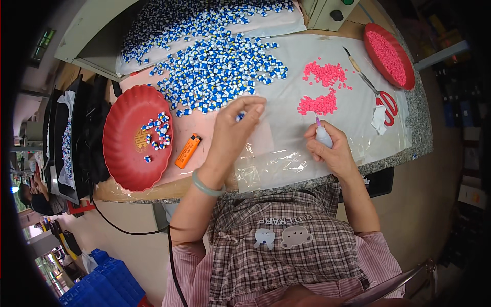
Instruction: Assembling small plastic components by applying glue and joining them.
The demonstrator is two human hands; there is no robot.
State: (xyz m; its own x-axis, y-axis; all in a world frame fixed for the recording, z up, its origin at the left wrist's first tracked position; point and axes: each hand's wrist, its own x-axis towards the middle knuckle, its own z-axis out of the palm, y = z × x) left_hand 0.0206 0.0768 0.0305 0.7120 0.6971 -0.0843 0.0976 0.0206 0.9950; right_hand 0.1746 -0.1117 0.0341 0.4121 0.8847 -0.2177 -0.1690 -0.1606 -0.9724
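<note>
A small blue-and-white bead point(239, 116) sits pinched between the fingertips of the left hand point(232, 130), above the clear plastic sheet point(286, 148) near the table's front edge. The right hand point(332, 148) is clenched around a small white glue bottle point(323, 135), its pink tip pointing up. Beyond lies a heap of like beads point(215, 71), glossy and blocky. Loose pink pellets point(322, 87) lie toward the right. At the left edge sits a scalloped red plate point(128, 163), beside an orange lighter point(187, 151).
</note>
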